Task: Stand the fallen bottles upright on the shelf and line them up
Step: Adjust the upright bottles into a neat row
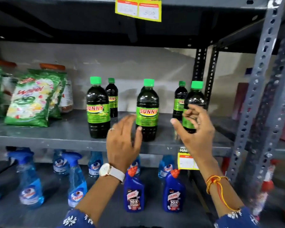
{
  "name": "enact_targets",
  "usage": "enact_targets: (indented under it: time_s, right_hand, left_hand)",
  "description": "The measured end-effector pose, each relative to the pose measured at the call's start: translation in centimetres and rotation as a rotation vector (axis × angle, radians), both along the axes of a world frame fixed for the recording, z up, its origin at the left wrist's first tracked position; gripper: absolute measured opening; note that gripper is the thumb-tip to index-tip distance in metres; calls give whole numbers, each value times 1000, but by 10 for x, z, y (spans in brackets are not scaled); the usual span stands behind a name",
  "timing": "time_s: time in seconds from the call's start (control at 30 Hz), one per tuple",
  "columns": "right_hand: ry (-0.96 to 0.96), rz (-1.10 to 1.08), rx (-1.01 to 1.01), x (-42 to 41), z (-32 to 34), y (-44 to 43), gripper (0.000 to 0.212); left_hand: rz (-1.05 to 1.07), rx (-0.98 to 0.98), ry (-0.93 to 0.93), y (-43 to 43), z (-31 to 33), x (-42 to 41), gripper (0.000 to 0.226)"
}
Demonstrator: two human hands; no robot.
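Note:
Several dark bottles with green caps and green "Sunny" labels stand upright on the grey metal shelf. Three are in front: a left bottle, a middle bottle and a right bottle. Two smaller-looking ones stand behind, a rear left bottle and a rear right bottle. My left hand hovers open just left of the middle bottle, fingers spread, touching nothing. My right hand is open in front of the right bottle, hiding its lower part; whether it touches the bottle is unclear.
Green detergent packets and jars lean at the shelf's left. Below, blue spray bottles and blue toilet-cleaner bottles stand in rows. A perforated steel upright rises at the right. Yellow price tags hang from the shelf edges.

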State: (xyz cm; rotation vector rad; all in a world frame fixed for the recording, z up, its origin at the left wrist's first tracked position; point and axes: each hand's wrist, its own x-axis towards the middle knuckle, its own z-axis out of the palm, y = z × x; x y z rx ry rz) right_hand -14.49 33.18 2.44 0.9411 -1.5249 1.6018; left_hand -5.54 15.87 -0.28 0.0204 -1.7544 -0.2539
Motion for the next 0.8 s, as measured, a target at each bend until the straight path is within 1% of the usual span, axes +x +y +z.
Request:
enact_targets:
  time_s: [0.03,0.1,0.17,0.2,0.27,0.33,0.37,0.43,0.47,0.53,0.8]
  right_hand:
    - [-53,34,67,5,0,-15,68]
    - [-215,70,206,7,-3,-42,95]
    - [-358,47,299,5,-7,-62,114]
    - [-394,26,331,5,-9,-70,117]
    - [-412,-73,394,6,-14,-83,111]
    - [-388,-252,475,8,-21,-91,105]
    - [-377,-342,500,8,-24,-94,103]
    - [-363,-449,503,9,-28,-96,94]
    - [-360,-471,504,9,-28,-96,88]
    - [-352,-498,515,7,-29,-97,81]
    - [-330,-548,532,2,-30,-98,81]
  left_hand:
    - [50,37,41,-16,3,5,38]
    - [155,139,88,-47,7,14,47]
    - [234,256,54,-72,7,20,62]
    - [241,326,3,-82,7,21,72]
    - [192,474,-139,-97,6,22,91]
    - [164,582,-267,-103,5,20,103]
    - [182,595,-312,-104,4,18,105]
    - [257,518,-362,-105,-1,15,100]
    - [290,469,-359,-104,-3,13,94]
    - [306,430,-323,-106,-5,11,84]
    - [289,386,-234,-112,-10,5,76]
